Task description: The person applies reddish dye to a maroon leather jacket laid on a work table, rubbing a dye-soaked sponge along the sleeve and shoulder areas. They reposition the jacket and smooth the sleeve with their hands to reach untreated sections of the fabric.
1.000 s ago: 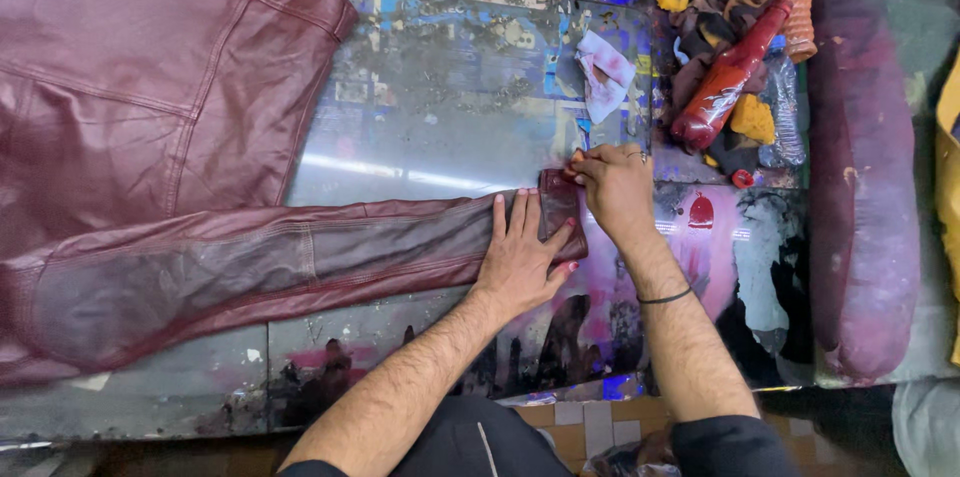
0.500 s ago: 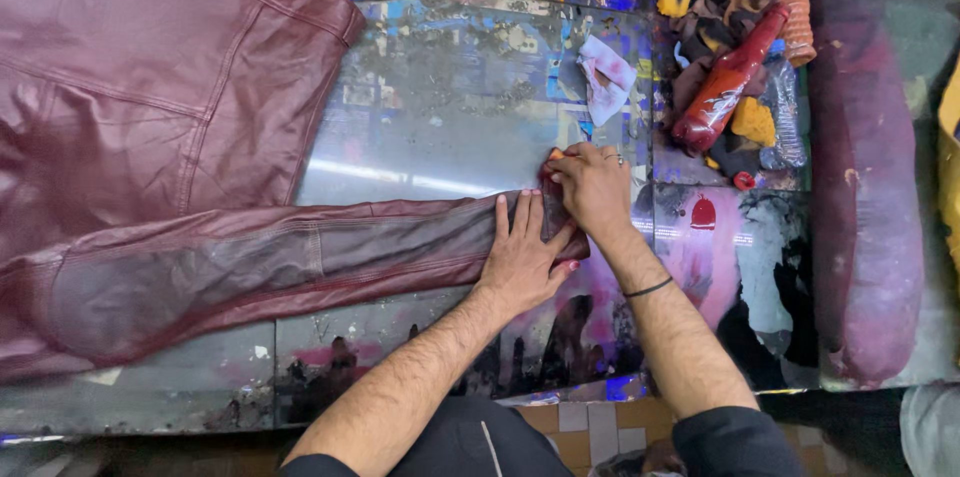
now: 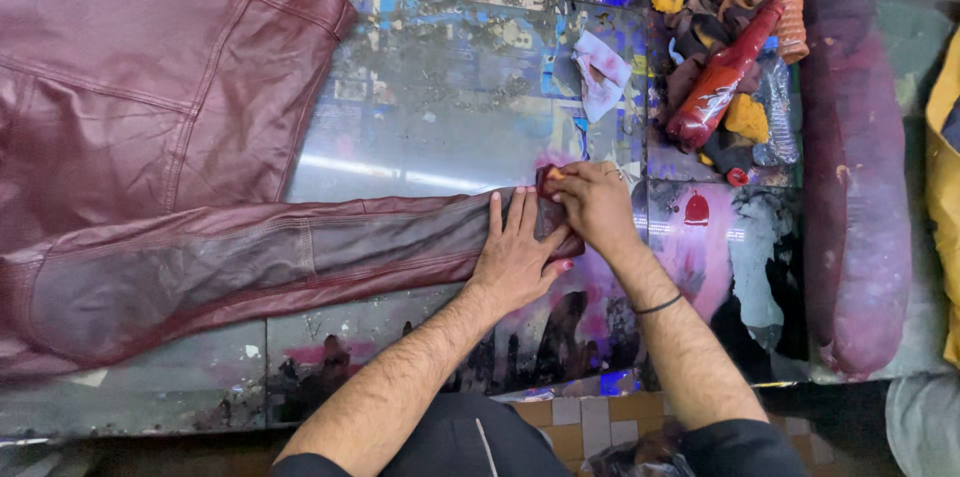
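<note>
Maroon leather fills the scene: a jacket (image 3: 150, 97) spread across the paint-stained desk (image 3: 450, 107), its sleeve (image 3: 300, 257) stretched toward three o'clock. Nearest, the left hand (image 3: 515, 262) lies flat with fingers (image 3: 510, 222) spread wide, seemingly pinning the cuff so it won't shift. Just beyond it, the right hand (image 3: 595, 207) has its fingers pinched shut on a small dye-soaked sponge (image 3: 548, 180) at the cuff edge. Farther off, at one o'clock, lie a stained rag (image 3: 603, 74) and a red bottle (image 3: 722, 77)
</note>
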A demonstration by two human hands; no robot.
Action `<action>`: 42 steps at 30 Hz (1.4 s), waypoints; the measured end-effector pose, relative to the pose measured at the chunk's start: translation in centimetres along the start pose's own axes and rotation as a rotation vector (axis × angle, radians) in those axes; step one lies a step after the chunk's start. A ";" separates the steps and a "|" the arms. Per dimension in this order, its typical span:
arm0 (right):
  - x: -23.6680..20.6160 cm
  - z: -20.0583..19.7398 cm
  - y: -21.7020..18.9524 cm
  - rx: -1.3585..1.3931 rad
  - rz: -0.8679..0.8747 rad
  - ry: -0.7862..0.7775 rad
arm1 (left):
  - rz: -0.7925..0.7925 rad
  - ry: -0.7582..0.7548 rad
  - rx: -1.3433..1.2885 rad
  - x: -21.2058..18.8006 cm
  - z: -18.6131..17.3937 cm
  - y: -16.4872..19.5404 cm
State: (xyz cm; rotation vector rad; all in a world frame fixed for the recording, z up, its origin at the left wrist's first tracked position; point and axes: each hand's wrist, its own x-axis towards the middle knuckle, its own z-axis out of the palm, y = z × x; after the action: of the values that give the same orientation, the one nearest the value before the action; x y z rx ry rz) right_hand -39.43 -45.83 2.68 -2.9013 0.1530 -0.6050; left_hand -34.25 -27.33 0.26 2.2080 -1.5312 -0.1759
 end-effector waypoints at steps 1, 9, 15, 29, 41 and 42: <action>-0.1 -0.1 -0.1 -0.024 0.003 -0.031 | 0.010 0.017 -0.024 -0.1 0.0 -0.1; -0.6 -0.2 -0.7 0.037 -0.028 -0.053 | 0.049 0.295 -0.269 -0.4 0.0 -3.1; -0.5 -0.2 -1.3 -0.042 -0.072 -0.036 | -0.033 0.328 -0.206 -0.2 -0.2 -3.0; -0.6 -0.9 -3.0 -0.150 -0.329 -0.394 | -0.021 0.224 -0.189 -1.3 -1.0 -4.2; 0.4 1.3 -4.0 -0.269 -0.219 -0.137 | -0.004 0.239 -0.197 -2.1 -2.3 -4.4; 0.0 1.0 -4.1 -0.242 -0.255 -0.190 | 0.002 0.233 -0.200 -2.1 -2.4 -4.4</action>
State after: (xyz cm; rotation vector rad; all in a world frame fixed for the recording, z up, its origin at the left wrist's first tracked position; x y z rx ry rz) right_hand -38.77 -41.64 2.55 -3.2216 -0.1854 -0.3644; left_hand -30.43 -23.48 0.20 1.9937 -1.3289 -0.0651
